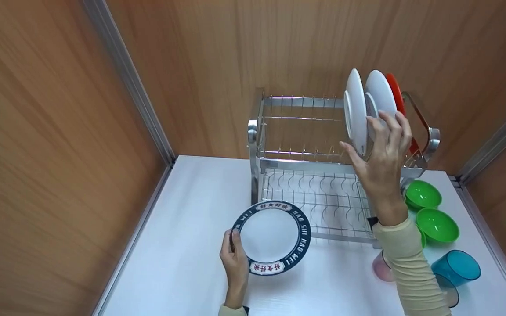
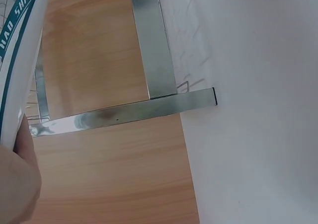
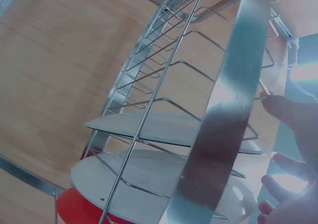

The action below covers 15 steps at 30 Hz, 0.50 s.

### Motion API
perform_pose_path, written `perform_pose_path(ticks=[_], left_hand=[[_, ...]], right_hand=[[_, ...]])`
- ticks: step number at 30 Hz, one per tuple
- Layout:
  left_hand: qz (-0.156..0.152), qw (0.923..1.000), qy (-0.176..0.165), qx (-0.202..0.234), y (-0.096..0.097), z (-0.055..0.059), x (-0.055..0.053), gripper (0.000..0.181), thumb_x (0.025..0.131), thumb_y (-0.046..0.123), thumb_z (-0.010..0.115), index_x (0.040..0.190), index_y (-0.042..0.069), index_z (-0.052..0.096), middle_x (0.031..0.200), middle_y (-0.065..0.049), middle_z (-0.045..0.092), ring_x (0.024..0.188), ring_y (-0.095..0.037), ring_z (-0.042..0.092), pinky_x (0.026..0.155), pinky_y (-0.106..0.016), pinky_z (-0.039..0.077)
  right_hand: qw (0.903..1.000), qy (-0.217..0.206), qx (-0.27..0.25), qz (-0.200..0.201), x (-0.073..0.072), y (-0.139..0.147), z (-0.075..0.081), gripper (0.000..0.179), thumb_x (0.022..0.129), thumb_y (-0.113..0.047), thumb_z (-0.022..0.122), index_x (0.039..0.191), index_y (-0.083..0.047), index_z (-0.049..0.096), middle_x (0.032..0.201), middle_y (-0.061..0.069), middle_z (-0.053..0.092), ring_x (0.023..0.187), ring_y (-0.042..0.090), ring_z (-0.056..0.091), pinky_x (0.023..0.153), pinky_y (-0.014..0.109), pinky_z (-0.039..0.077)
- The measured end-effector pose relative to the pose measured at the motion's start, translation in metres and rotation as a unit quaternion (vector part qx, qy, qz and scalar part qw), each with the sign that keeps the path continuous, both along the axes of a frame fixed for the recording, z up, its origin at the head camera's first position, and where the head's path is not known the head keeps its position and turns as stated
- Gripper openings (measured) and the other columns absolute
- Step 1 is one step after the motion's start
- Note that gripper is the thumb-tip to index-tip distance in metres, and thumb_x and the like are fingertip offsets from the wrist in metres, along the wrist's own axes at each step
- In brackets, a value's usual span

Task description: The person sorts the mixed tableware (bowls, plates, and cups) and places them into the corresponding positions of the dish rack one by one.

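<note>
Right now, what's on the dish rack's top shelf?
A white plate, a second white plate and a red dish stand on edge at its right end. From the head camera, the second white plate and right hand hide much of the red dish.

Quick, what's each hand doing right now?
Left hand: holding the dark-rimmed plate.
Right hand: open, fingers spread near the white plates; contact unclear.

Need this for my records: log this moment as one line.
Left hand: grips dark-rimmed plate | Right hand: by white plates, contact unclear | Upper rack tier: white plates, red plate on edge
</note>
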<state>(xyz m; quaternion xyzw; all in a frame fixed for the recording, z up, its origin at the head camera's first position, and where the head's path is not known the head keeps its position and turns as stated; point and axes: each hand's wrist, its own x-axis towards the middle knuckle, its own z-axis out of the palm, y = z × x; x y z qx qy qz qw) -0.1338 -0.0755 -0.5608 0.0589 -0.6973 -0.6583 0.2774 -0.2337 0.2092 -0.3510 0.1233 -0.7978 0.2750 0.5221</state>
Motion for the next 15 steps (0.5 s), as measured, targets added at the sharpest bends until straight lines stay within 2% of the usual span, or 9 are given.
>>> perform_pose_path(ticks=[3,8,12,15], left_hand=[[-0.001,0.9999,0.004,-0.015,0.001,0.001,0.001,0.019,0.110,0.008,0.046,0.111,0.001,0.063,0.088,-0.007,0.056,0.078,-0.015,0.049,0.070,-0.021,0.042],[-0.009,0.9990,0.030,-0.031,0.002,0.005,0.003,0.017,0.109,0.004,0.047,0.107,0.002,0.064,0.080,-0.010,0.051,0.071,-0.015,0.046,0.065,-0.021,0.041],[-0.022,0.9976,0.052,-0.038,0.003,0.009,0.005,0.017,0.108,0.003,0.048,0.106,0.003,0.065,0.076,-0.009,0.048,0.067,-0.012,0.041,0.060,-0.022,0.038],[-0.026,0.9958,0.069,-0.053,0.003,0.011,0.007,0.017,0.107,0.001,0.049,0.106,0.003,0.065,0.073,-0.006,0.044,0.064,-0.011,0.037,0.057,-0.023,0.036]], right_hand=[[0.9996,0.002,0.003,0.028,0.012,-0.003,-0.006,0.062,0.080,-0.023,0.089,0.133,-0.007,0.060,0.146,0.017,0.052,0.145,0.037,0.033,0.121,0.055,0.026],[0.9963,-0.028,0.018,0.079,0.032,-0.009,-0.018,0.058,0.080,-0.019,0.090,0.130,-0.004,0.063,0.143,0.019,0.053,0.143,0.039,0.035,0.119,0.057,0.031],[0.9923,-0.043,0.035,0.111,0.045,-0.014,-0.028,0.053,0.089,-0.034,0.082,0.128,-0.002,0.064,0.141,0.020,0.055,0.142,0.040,0.037,0.119,0.056,0.030],[0.9901,-0.048,0.049,0.122,0.051,-0.017,-0.034,0.056,0.095,-0.047,0.072,0.127,-0.002,0.065,0.141,0.020,0.055,0.141,0.040,0.038,0.118,0.057,0.031]])
